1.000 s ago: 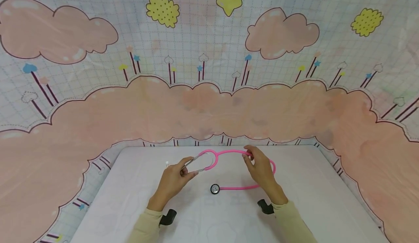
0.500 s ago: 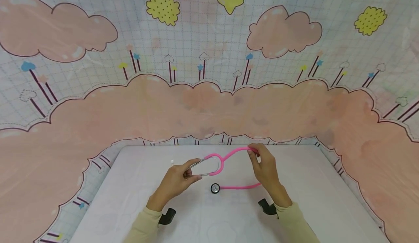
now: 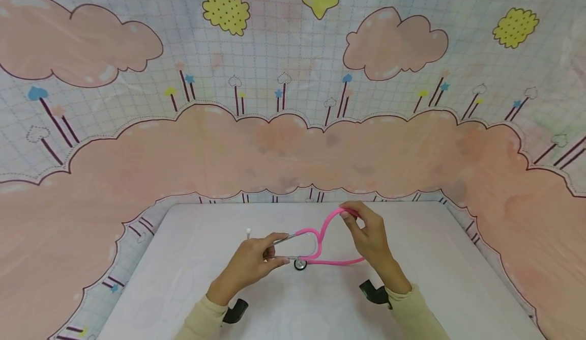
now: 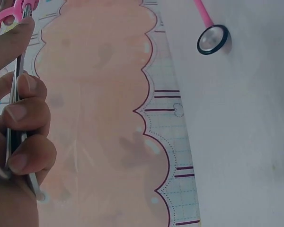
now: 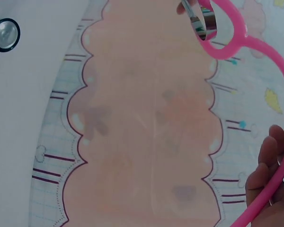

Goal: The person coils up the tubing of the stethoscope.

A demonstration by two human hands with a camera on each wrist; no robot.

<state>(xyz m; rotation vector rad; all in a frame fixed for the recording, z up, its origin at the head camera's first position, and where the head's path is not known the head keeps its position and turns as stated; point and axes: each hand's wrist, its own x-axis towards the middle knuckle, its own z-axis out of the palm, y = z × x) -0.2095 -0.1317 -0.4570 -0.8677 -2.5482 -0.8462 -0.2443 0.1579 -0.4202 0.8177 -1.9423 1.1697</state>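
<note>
A stethoscope with pink tubing (image 3: 326, 226) is stretched between the two hands. My left hand (image 3: 249, 258) grips its metal ear tubes (image 4: 15, 90), fingers curled round them in the left wrist view. One pale ear tip (image 3: 248, 231) sticks up behind that hand. My right hand (image 3: 370, 230) pinches the pink tube between thumb and fingers, and the tube bends up from the Y-joint to it. The round black-rimmed chest piece (image 4: 212, 39) lies on the white table, near the left fingertips in the head view. Part of the tube is hidden behind the right hand.
The white table (image 3: 293, 304) spreads below both hands. Behind it hangs a patterned cloth (image 3: 284, 151) with clouds and stars. Black wrist devices (image 3: 374, 292) sit under both sleeves.
My left hand has moved right and slightly down with the ear tubes, nearing the chest piece. The tube now arches more toward my right hand, which shifted slightly right and then back. The chest piece stays put.
</note>
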